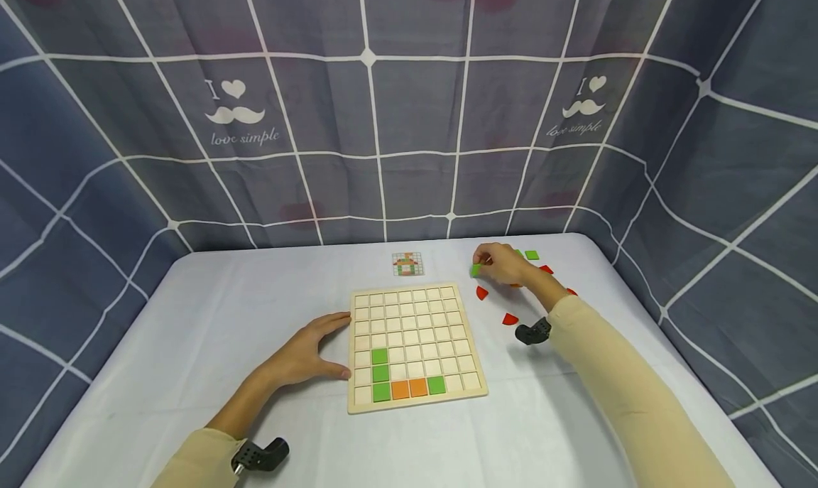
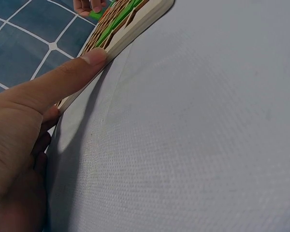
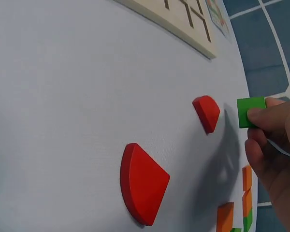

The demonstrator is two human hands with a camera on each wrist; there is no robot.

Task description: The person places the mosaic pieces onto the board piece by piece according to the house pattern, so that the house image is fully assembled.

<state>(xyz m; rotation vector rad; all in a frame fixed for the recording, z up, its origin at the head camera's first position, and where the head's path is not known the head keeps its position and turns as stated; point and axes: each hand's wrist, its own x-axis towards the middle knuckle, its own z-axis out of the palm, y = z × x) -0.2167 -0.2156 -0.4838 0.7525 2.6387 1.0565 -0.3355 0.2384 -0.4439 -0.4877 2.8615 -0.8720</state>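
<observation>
A wooden grid board (image 1: 415, 346) lies on the white table. Green square tiles (image 1: 380, 373) fill a short column near its left side, and two orange tiles (image 1: 409, 388) sit in the bottom row with another green one to their right. My left hand (image 1: 307, 356) rests at the board's left edge, and in the left wrist view the thumb (image 2: 94, 57) touches the rim. Beyond the board's far right corner, my right hand (image 1: 505, 263) pinches a green square tile (image 3: 251, 112) between thumb and fingers, above the table.
Red quarter-round pieces (image 3: 144, 186) lie right of the board. Several orange tiles (image 3: 225, 216) and a green tile (image 1: 532, 255) lie around the right hand. A small pattern card (image 1: 407, 263) lies behind the board. A grey checked curtain (image 1: 415, 104) surrounds the table.
</observation>
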